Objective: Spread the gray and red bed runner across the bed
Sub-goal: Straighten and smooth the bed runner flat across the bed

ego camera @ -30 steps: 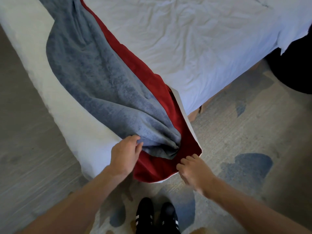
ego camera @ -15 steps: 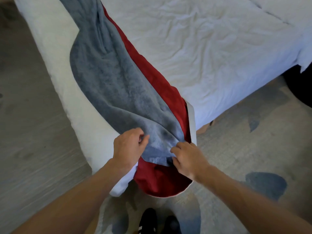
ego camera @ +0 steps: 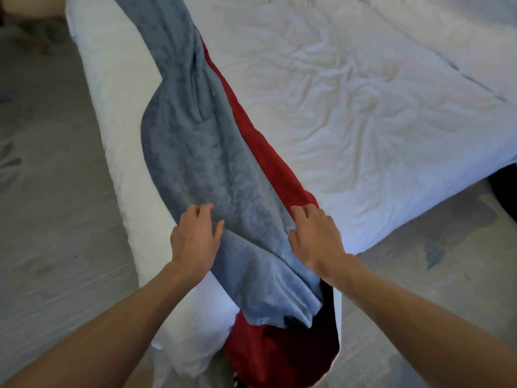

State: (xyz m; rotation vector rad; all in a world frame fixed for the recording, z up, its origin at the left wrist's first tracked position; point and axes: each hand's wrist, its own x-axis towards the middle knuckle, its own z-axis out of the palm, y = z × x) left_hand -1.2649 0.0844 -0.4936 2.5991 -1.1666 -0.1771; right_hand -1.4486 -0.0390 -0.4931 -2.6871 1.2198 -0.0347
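Item one: the long gray-pile and red-cloth bed runner [ego camera: 209,163] is lying aslant along the near-left edge of the wide bed under its rumpled white duvet [ego camera: 363,107]. It is bunched and twisted toward the far end, and its gray face is lying folded over the red. The near end is hanging off the bed's corner, red side showing.

Item two: your left hand [ego camera: 195,242] is resting on the runner's left edge, with the fingers loosely bent, the thumb spread away over the gray pile, and nothing pinched.

Item three: your right hand [ego camera: 316,239] is lying on the runner's right edge, where gray meets red. The fingertips are curling down onto the fold, but you cannot tell whether they are nipping any cloth.

Item four: a gray patterned carpet [ego camera: 42,219] is lying on both sides of the bed.
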